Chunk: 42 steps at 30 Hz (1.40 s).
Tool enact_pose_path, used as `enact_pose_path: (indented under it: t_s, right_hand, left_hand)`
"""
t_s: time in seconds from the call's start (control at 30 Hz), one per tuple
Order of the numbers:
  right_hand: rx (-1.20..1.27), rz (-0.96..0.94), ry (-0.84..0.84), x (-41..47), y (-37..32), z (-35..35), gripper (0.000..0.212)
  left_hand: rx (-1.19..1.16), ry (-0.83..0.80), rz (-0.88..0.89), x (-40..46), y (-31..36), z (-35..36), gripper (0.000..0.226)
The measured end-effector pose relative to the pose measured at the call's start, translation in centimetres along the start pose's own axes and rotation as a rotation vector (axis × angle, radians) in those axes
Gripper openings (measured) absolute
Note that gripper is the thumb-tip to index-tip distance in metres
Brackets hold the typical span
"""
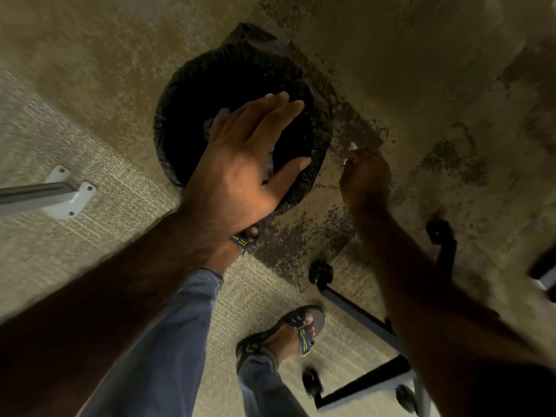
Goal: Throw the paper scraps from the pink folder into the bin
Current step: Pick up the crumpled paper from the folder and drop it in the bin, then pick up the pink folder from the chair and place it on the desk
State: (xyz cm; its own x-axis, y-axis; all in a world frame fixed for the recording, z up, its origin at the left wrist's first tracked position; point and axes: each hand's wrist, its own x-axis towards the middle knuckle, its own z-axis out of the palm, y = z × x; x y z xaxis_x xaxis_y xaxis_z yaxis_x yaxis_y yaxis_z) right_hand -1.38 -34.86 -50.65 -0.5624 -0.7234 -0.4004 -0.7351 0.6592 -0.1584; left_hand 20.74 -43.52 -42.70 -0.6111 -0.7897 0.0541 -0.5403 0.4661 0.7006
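Observation:
A round bin [180, 94] lined with a black bag stands on the floor below me. My left hand [243, 158] is spread flat over its mouth, palm down, fingers apart. Pale paper scraps [215, 121] show under its fingers, inside the bin. My right hand [365, 176] hangs just right of the bin's rim, fingers pinched on a small white paper scrap [350, 147]. The pink folder is out of view.
A wheeled chair base [355, 308] with black castors stands at the lower right. A grey table foot [64, 194] rests on the carpet at the left. My sandalled feet [288, 332] stand close to the bin. The floor by the bin is dark-speckled.

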Motion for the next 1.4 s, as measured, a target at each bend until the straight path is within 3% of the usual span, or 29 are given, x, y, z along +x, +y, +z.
enact_pose_path:
  t_s: [0.13,0.23,0.47,0.63,0.7,0.9,1.1,1.4]
  right_hand:
    - [0.158,-0.009,0.344,-4.2,-1.9,-2.0,0.027]
    - [0.191,-0.140,0.503,-6.7,-4.6,-3.7,0.019]
    - [0.248,-0.269,0.345,-9.0,-11.1,-5.9,0.024]
    - [0.189,-0.285,0.054,-9.3,-13.3,-7.4,0.044]
    - [0.177,-0.282,0.021,-9.6,-13.2,-8.1,0.049]
    - [0.249,-0.237,0.188,-13.6,-10.3,-11.7,0.047]
    - [0.234,-0.118,0.251,-20.1,-4.2,-14.7,0.052]
    - [0.147,0.169,0.485,-30.2,6.4,-17.6,0.048]
  left_hand:
    - [0.018,-0.015,-0.048,-0.5,2.0,-2.2,0.065]
    - [0.082,0.001,-0.042,-1.3,2.8,-3.9,0.066]
    - [0.210,-0.046,-0.029,-2.3,3.1,-7.3,0.071]
    - [0.276,-0.064,-0.029,-2.6,3.7,-9.1,0.073]
    - [0.296,-0.062,-0.020,-2.7,4.1,-9.6,0.074]
    - [0.243,-0.062,0.037,-3.9,7.4,-10.1,0.071]
    - [0.134,-0.090,0.091,-5.7,13.0,-8.6,0.071]
    - [0.035,-0.261,0.254,-9.3,24.4,-4.4,0.071]
